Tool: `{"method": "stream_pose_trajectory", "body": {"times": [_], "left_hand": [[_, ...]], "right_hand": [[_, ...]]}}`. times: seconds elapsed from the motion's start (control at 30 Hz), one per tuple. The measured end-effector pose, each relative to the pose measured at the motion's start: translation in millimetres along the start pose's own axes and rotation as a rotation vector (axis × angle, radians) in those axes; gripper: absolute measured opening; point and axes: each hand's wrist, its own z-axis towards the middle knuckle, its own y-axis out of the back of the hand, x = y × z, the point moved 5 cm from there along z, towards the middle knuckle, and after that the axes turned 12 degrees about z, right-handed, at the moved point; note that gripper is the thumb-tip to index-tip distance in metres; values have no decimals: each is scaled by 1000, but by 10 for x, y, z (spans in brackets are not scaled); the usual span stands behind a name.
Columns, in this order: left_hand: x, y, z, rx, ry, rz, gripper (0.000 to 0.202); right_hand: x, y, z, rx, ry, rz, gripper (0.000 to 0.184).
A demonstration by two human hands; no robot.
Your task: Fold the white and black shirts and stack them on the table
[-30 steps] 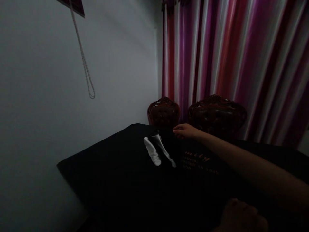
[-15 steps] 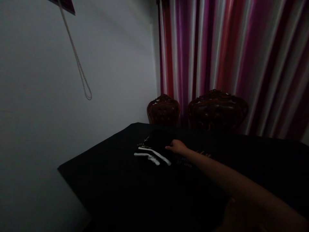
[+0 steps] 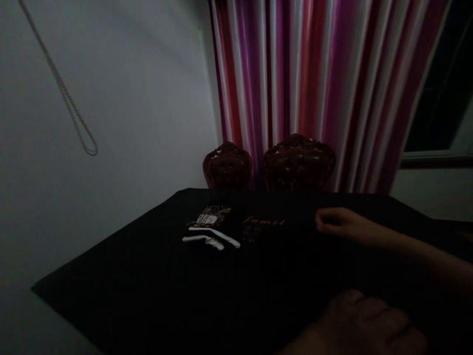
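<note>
On the black-covered table lies a dark folded piece of cloth, seemingly a garment (image 3: 218, 213), with a gold and white print and two white strips along its near edge. My right hand (image 3: 338, 223) is to the right of it, above the table, with thumb and fingers curled together; whether dark cloth is between them is lost in the dimness. Low in the view, nearer to me, is my left hand (image 3: 373, 320), dim and with its fingers bent closed. What it grips, if anything, does not show.
The black table cover (image 3: 129, 276) carries orange lettering (image 3: 264, 222). Behind the table stand two carved dark red chairs (image 3: 228, 165), before a striped curtain (image 3: 295, 74). A white wall (image 3: 129, 98) with a hanging bead chain (image 3: 70, 101) borders the left side.
My right hand has moved right, away from the garment, whose print shows more fully now. My left hand has come further into view at the bottom. The view has turned right.
</note>
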Motion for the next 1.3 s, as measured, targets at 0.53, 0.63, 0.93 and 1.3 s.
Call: {"method": "stream_pose_trajectory", "body": {"times": [0.53, 0.63, 0.93, 1.3], "left_hand": [[885, -361, -354, 457, 894, -256, 33], [815, -361, -238, 513, 799, -113, 42], [613, -740, 697, 926, 706, -258, 61], [422, -717, 514, 719, 726, -365, 40]], "right_hand": [[-638, 368, -1877, -261, -199, -226, 34], [-629, 534, -2209, -350, -220, -305, 37], [-1553, 1829, -5093, -1152, -1223, -736, 52], [-2295, 1690, -6350, -1250, -1616, -863, 76]]}}
